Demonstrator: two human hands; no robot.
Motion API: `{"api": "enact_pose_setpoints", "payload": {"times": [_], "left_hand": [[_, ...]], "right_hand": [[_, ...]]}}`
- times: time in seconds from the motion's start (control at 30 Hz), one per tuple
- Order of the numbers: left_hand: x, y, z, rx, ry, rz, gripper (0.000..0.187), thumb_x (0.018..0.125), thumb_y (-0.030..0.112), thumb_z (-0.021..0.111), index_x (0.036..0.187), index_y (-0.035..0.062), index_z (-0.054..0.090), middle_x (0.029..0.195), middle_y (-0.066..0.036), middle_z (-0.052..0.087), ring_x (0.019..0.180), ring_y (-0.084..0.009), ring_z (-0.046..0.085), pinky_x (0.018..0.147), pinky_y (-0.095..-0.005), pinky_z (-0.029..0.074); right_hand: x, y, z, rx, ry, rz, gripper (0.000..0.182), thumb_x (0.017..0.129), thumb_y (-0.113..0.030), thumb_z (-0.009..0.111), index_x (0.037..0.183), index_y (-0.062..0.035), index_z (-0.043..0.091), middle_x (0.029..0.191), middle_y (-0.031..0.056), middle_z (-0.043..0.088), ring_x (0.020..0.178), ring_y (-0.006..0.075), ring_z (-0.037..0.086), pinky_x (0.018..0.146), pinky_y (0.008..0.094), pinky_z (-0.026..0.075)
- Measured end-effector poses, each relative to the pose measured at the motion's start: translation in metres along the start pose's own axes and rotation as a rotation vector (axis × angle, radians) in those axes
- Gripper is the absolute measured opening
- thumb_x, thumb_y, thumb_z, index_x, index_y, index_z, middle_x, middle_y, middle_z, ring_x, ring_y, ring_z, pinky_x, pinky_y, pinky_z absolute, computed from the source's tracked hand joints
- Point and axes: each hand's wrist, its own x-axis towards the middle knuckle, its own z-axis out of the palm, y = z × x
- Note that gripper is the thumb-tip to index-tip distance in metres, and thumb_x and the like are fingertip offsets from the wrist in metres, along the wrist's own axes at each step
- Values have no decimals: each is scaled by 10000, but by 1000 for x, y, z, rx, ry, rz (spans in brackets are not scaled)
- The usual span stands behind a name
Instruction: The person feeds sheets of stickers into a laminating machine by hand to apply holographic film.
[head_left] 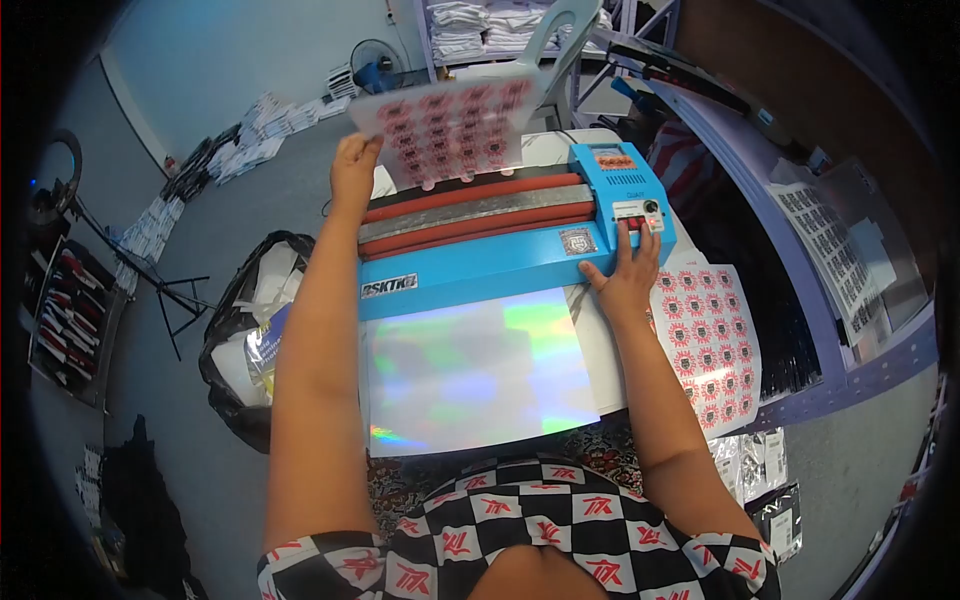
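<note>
A blue laminating machine (480,265) with red rollers stands on a white table. Behind its rollers my left hand (357,165) pinches the left edge of a translucent sheet (455,125) with rows of red and black prints, held upright. My right hand (628,268) has its fingers spread on the machine's right end, fingertips at the red switches below a black knob (651,207). A shiny holographic sheet (475,375) lies in front of the machine. Right of my right hand is a white sheet of red and black stickers (712,340).
A black bag (235,350) with white scraps stands left of the table. A fan (377,70), a pale chair (560,40) and shelves of folded white stacks are behind. A purple shelf (800,400) with printed sheets (825,240) is at the right; a tripod (165,285) is at the left.
</note>
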Motion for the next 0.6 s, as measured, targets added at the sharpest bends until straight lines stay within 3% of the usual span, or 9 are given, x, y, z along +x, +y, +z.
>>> {"api": "enact_pose_setpoints", "payload": {"times": [0.1, 0.23, 0.3, 0.37, 0.4, 0.43, 0.47, 0.6], "left_hand": [[28, 72, -10, -159, -16, -93, 298, 837, 312, 562, 796, 17, 567, 680, -12, 468, 639, -114, 415, 604, -241, 356], [51, 152, -35, -560, 44, -75, 311, 851, 335, 544, 792, 30, 573, 686, 49, 442, 646, -47, 363, 574, -187, 308], [40, 173, -39, -652, 3, -80, 280, 852, 320, 548, 808, 45, 577, 692, 67, 444, 642, -35, 359, 565, -176, 295], [26, 177, -43, -743, -86, -118, 253, 855, 308, 545, 854, 56, 572, 714, 65, 471, 651, -32, 395, 570, -182, 315], [20, 176, -44, -803, -138, -140, 242, 856, 302, 544, 877, 62, 569, 726, 64, 485, 656, -31, 414, 573, -185, 326], [14, 166, -41, -929, -162, -183, 247, 875, 285, 508, 968, 58, 536, 873, 11, 521, 799, -76, 469, 668, -202, 366], [6, 161, -35, -1055, -189, -230, 272, 895, 267, 471, 1060, 54, 503, 1020, -43, 558, 941, -122, 525, 762, -218, 407], [-34, 204, -45, -934, -484, -498, 408, 901, 317, 437, 1220, 64, 402, 1127, -66, 496, 1011, -163, 499, 806, -273, 408]], "right_hand": [[1, 4, 1, 92, 25, -23, 823, 635, -563, 626, 1304, -201, 311, 1344, 186, 197, 1235, 414, 169, 935, 543, 218], [19, -11, -25, 284, 117, 43, 834, 651, -488, 659, 1312, -145, 284, 1342, 219, 188, 1225, 394, 226, 928, 541, 229], [48, -27, -59, 476, 241, -19, 834, 668, -367, 690, 1309, -65, 251, 1328, 223, 215, 1200, 379, 279, 959, 462, 251], [77, -42, -103, 787, 272, -15, 816, 677, -280, 703, 1298, -18, 243, 1320, 214, 234, 1201, 347, 291, 983, 383, 261], [87, -44, -120, 805, 292, -51, 820, 679, -299, 707, 1303, -32, 249, 1308, 204, 278, 1198, 322, 307, 988, 382, 256], [96, -41, -132, 807, 245, -101, 805, 688, -306, 705, 1309, -51, 259, 1266, 202, 367, 1162, 327, 372, 965, 377, 296], [93, -48, -152, 937, 132, -15, 742, 713, -267, 687, 1311, -88, 286, 1247, 201, 415, 1121, 311, 441, 938, 359, 337], [84, -14, -185, 896, 92, 55, 640, 763, -159, 623, 1317, -148, 302, 1257, 182, 427, 1102, 242, 474, 904, 318, 374]]}}
